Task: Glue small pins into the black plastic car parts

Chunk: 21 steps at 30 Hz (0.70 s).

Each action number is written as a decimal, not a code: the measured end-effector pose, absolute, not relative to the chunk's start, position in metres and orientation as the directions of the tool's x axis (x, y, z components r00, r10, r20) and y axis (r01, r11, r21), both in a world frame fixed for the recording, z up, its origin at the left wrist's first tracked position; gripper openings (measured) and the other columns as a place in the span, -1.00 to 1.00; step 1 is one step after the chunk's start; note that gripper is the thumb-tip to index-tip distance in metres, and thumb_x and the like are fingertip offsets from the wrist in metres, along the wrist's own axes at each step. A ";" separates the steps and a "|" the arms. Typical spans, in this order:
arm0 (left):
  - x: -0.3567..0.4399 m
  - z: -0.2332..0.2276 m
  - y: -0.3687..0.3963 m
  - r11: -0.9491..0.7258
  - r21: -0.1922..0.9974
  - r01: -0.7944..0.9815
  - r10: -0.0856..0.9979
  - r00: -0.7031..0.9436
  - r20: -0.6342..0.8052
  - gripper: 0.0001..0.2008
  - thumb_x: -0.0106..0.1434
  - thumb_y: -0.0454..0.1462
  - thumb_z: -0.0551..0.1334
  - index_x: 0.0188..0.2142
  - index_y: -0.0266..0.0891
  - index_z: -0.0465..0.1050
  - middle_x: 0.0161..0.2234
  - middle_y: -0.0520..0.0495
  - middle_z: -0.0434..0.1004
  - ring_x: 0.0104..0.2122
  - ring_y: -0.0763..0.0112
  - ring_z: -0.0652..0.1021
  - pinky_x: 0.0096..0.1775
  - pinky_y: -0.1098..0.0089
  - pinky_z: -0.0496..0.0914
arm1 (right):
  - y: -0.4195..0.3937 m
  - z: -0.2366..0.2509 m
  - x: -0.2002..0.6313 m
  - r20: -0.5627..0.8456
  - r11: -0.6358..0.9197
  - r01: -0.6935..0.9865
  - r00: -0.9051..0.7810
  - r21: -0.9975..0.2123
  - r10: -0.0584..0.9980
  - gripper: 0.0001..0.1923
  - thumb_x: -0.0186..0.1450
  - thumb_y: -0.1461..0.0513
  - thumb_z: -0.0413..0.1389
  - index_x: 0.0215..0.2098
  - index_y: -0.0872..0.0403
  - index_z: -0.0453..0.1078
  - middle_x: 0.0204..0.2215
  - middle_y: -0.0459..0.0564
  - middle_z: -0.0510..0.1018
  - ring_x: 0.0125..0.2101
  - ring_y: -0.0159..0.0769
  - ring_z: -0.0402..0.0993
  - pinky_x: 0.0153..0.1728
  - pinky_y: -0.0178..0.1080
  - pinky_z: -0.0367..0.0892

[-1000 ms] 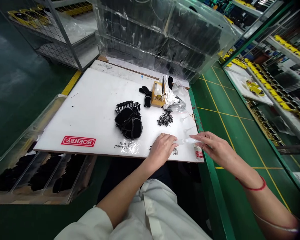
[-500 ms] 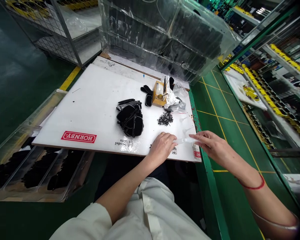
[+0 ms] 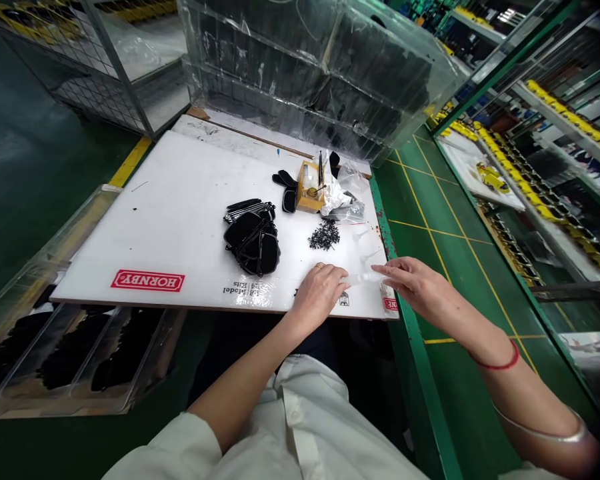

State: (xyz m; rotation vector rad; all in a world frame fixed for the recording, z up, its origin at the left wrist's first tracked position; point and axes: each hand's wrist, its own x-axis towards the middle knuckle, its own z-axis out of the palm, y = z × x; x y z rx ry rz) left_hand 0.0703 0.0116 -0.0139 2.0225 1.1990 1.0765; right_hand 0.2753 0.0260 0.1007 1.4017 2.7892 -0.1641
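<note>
— What do the two hands have between them?

— A small clear strip [image 3: 364, 278], thin and see-through. The left hand [image 3: 320, 291] pinches one end with curled fingers, the right hand [image 3: 414, 287] pinches the other with its fingers stretched out flatter. It sits low over the near right corner of the white tabletop [image 3: 180, 220], just above the printed edge.

— Which way does it run?

— Its long axis lies nearly level, left to right across the view, from one hand's fingertips to the other's, roughly along the near edge of the board.

— Can you tell what it is?

— No. It is so transparent that its outline blurs into the white surface, and both ends are covered by fingers. Whether it touches the board I cannot tell.

— And around it?

— A heap of small dark screws [image 3: 324, 236] lies just beyond, a pile of black flat parts [image 3: 253, 241] to its left, and a yellow box [image 3: 311, 189] with crumpled clear bags [image 3: 347, 198] farther back. The trays [image 3: 75, 347] at lower left hold dark pieces too dim to make out.
</note>
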 end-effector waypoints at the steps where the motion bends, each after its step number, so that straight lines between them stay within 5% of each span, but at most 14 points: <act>1: 0.070 -0.014 0.012 -0.451 0.771 0.450 0.891 0.280 0.358 -0.83 0.29 -0.23 0.14 -0.16 -0.23 0.38 -0.25 -0.07 0.50 -0.21 0.28 0.45 -0.08 0.25 0.35 | 0.026 0.100 0.276 -0.067 0.586 0.803 -0.594 -0.105 0.802 -0.62 0.36 0.23 -0.11 0.12 -0.08 0.28 -0.17 0.06 0.43 -0.20 -0.20 0.41 -0.24 -0.18 0.40; 6: 0.069 -0.014 0.012 -0.449 0.773 0.448 0.891 0.282 0.355 -0.83 0.29 -0.23 0.14 -0.15 -0.22 0.39 -0.25 -0.08 0.50 -0.20 0.27 0.45 -0.08 0.24 0.36 | 0.024 0.091 0.283 -0.058 0.519 0.819 -0.547 -0.243 0.835 -0.62 0.35 0.22 -0.09 0.11 -0.08 0.28 -0.10 0.06 0.43 -0.10 -0.18 0.41 -0.13 -0.12 0.40; 13: 0.069 -0.013 0.011 -0.451 0.773 0.447 0.891 0.271 0.363 -0.85 0.28 -0.25 0.16 -0.16 -0.20 0.39 -0.24 -0.05 0.51 -0.20 0.28 0.43 -0.09 0.26 0.35 | 0.020 0.067 0.295 -0.075 0.236 0.749 -0.355 -0.619 0.932 -0.67 0.29 0.08 0.04 -0.02 -0.01 0.40 -0.07 0.06 0.48 -0.08 -0.16 0.41 -0.08 -0.08 0.38; 21: 0.066 -0.014 0.013 -0.449 0.787 0.423 0.891 0.275 0.360 -0.78 0.25 -0.25 0.20 -0.10 -0.21 0.36 -0.17 -0.08 0.48 -0.15 0.26 0.43 -0.06 0.23 0.34 | 0.004 0.058 0.294 -0.198 -0.092 0.552 -0.135 -0.829 0.971 -0.60 0.17 0.02 0.18 -0.10 0.06 0.41 -0.42 -0.07 0.50 -0.45 -0.35 0.39 -0.43 -0.27 0.37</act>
